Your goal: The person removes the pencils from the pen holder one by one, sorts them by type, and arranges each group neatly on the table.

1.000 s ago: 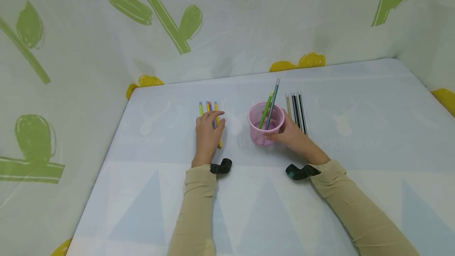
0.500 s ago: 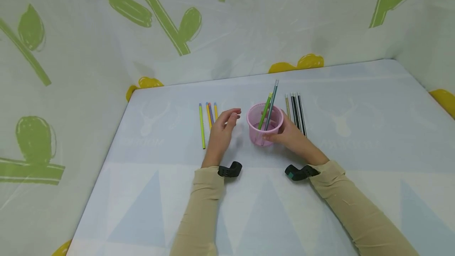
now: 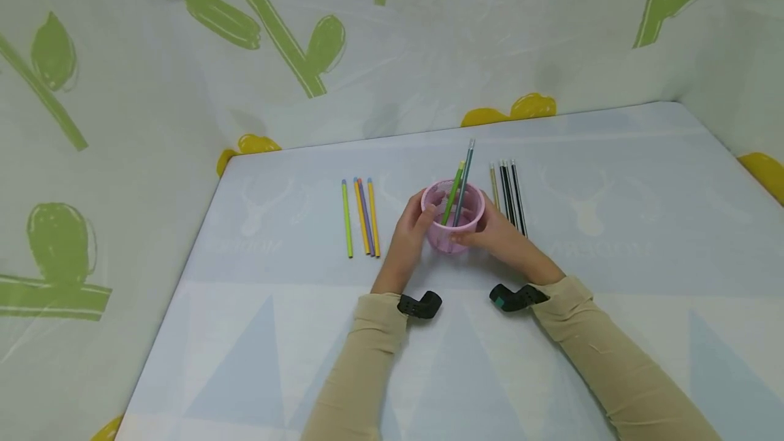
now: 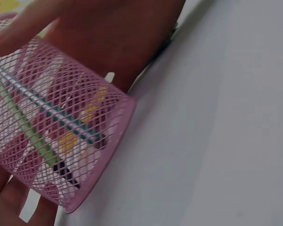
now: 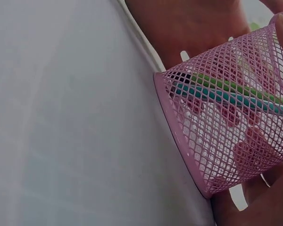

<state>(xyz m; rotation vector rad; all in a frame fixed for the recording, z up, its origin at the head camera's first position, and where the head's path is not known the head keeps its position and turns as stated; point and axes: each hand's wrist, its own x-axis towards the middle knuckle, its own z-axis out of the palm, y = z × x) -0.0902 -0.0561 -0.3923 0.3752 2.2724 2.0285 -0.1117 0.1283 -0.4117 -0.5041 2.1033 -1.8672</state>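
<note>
A pink mesh pencil cup point(image 3: 447, 242) stands on the table between both hands. My left hand point(image 3: 404, 245) holds its left side, thumb near the rim. From the right, my right hand point(image 3: 513, 245) grips the cup, its thumb across the front. Inside lean a green pencil point(image 3: 452, 194) and a teal pencil point(image 3: 465, 179), both poking above the rim. Through the mesh point(image 4: 52, 122) in the left wrist view, their dark lower ends show near the base. The right wrist view shows the cup's bottom ring point(image 5: 179, 136) against the tabletop; fingers behind the cup are partly hidden by mesh.
Left of the cup lie a lime pencil point(image 3: 347, 220), two yellow-orange ones and a purple pencil point(image 3: 367, 218), roughly parallel. Right of it lie a gold pencil point(image 3: 494, 184) and several black pencils point(image 3: 518, 197), partly behind the right hand. A patterned cloth covers the table point(image 3: 245, 346).
My left hand has moved right from above the left-hand pencils to the cup and taken hold of it. The right hand has kept its grip. The left pencils are now uncovered.
</note>
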